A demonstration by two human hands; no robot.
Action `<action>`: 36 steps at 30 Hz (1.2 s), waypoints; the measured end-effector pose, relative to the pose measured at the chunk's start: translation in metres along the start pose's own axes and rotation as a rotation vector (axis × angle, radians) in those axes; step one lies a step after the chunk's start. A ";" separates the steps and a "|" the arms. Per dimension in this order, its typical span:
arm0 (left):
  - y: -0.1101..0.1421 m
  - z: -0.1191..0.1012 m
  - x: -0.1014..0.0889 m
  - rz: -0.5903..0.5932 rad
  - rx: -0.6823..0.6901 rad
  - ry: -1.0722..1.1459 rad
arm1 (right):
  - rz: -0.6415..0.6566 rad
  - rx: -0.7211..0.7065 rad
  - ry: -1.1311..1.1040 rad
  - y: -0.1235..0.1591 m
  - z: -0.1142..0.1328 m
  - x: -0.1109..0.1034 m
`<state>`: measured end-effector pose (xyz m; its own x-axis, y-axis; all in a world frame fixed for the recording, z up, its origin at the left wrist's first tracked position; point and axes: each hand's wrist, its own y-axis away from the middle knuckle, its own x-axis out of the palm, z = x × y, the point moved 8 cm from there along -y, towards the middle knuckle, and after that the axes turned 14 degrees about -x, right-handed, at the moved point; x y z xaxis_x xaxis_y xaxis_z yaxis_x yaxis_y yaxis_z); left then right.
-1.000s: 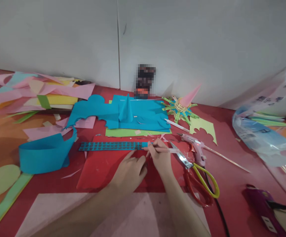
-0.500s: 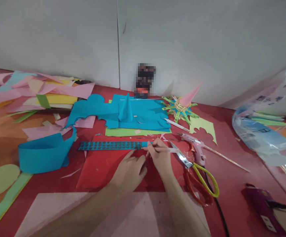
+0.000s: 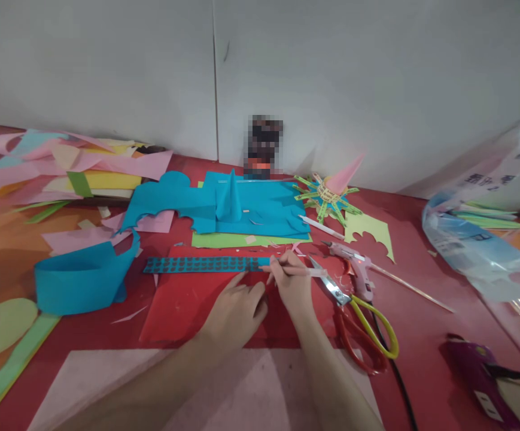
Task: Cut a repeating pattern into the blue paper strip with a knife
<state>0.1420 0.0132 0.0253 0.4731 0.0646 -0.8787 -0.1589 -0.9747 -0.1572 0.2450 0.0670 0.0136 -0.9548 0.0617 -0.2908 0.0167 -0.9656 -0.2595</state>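
Palm down, the left hand point(image 3: 237, 311) has its grip open, index finger at the patterned blue strip point(image 3: 201, 264) on the red sheet point(image 3: 183, 305); the right hand point(image 3: 292, 284) pinches a pen point(image 3: 302, 272) slantwise above; farther, the plastic bag's point(image 3: 475, 245) lettering is blurred

Right hand point(image 3: 292, 281) grips pen point(image 3: 298, 271), tip on the bare right part of blue strip point(image 3: 206, 264), which has dark marks in rows. Left hand point(image 3: 237, 308) touches the strip's lower edge with a fingertip. Strip lies partly over red sheet point(image 3: 188, 305), mid-table. Scissors point(image 3: 343, 299) right of the right hand, blades ajar, near pink glue gun point(image 3: 357, 269). Purple tool point(image 3: 475, 371) at table's near right. Blue paper loop point(image 3: 75, 287) left of strip. Pink cone point(image 3: 346, 175) toward table's back edge, by the wall.
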 end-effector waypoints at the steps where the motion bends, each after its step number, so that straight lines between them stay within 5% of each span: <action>1: 0.000 0.000 0.000 -0.001 0.003 -0.013 | -0.002 0.002 0.002 0.000 0.000 0.000; 10: 0.001 -0.005 -0.002 -0.020 0.023 -0.062 | -0.267 -0.055 0.051 -0.002 0.012 -0.026; 20: 0.003 -0.005 0.002 0.002 0.042 -0.092 | -0.162 -0.055 0.040 -0.003 0.012 -0.016; 36: 0.003 -0.004 0.002 -0.003 0.037 -0.077 | -0.167 -0.024 0.047 -0.002 0.010 -0.016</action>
<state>0.1464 0.0093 0.0249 0.4059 0.0855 -0.9099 -0.1902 -0.9659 -0.1756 0.2573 0.0653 0.0284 -0.9298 0.2332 -0.2848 -0.1334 -0.9346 -0.3299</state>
